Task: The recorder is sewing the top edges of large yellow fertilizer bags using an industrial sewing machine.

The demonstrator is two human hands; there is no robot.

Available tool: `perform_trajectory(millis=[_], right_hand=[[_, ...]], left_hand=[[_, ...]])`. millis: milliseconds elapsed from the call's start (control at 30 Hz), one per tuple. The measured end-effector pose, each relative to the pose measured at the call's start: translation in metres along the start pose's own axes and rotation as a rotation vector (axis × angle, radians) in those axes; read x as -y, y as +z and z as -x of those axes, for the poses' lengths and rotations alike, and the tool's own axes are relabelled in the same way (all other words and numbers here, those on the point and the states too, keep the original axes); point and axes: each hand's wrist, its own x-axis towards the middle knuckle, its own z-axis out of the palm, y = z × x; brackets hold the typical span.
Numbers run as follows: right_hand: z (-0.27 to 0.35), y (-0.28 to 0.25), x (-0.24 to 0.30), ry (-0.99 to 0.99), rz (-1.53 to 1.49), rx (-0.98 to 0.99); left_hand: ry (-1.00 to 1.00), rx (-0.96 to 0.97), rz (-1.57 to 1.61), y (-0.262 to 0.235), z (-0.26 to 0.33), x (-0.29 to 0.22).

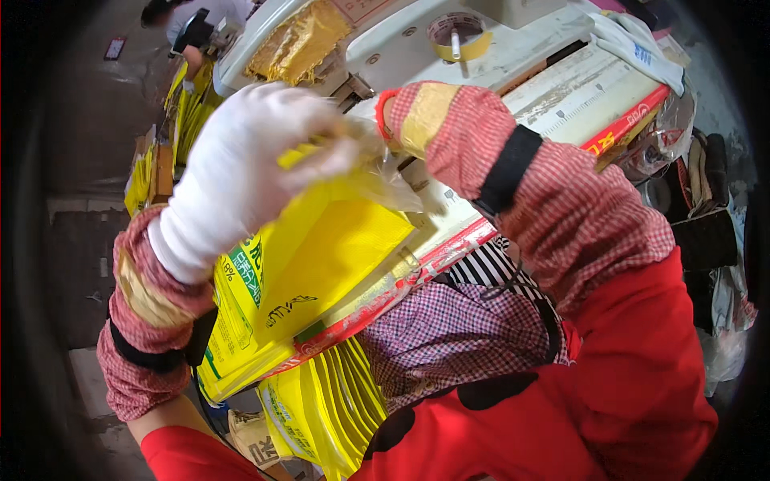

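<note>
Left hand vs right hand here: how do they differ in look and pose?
The left hand shows fully in a white glove, gripping the top edge of the yellow bag; the right hand is mostly hidden behind its cuff, so its glove and grip cannot be told. The left hand sits nearer the camera, the right hand farther, by the machine table. Both wear red checked sleeve covers.

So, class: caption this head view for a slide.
White-gloved left hand grips a yellow bag at a worktable.
</note>
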Motion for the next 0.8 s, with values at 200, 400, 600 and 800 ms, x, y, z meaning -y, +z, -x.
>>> perform_trajectory(millis=[200,400,600,800], right_hand=[[-0.033,0.003,-0.025,-0.061,-0.061,0.026],[-0.031,-0.002,-0.003,-0.223,0.321,0.095],[0.030,0.018,0.029,-0.074,-0.072,-0.256],[0.086,0.109,0.071,-0.148,0.088,-0.658]], left_hand=[[0.111,1.084,0.127,0.000,-0.042,-0.042],[-0.664,1.143,0.501,-0.034,-0.042,-0.035],[0.080,1.431,-0.045,-0.018,0.033,-0.105],[0.361,0.819,0.387,0.031,-0.013,-0.142]])
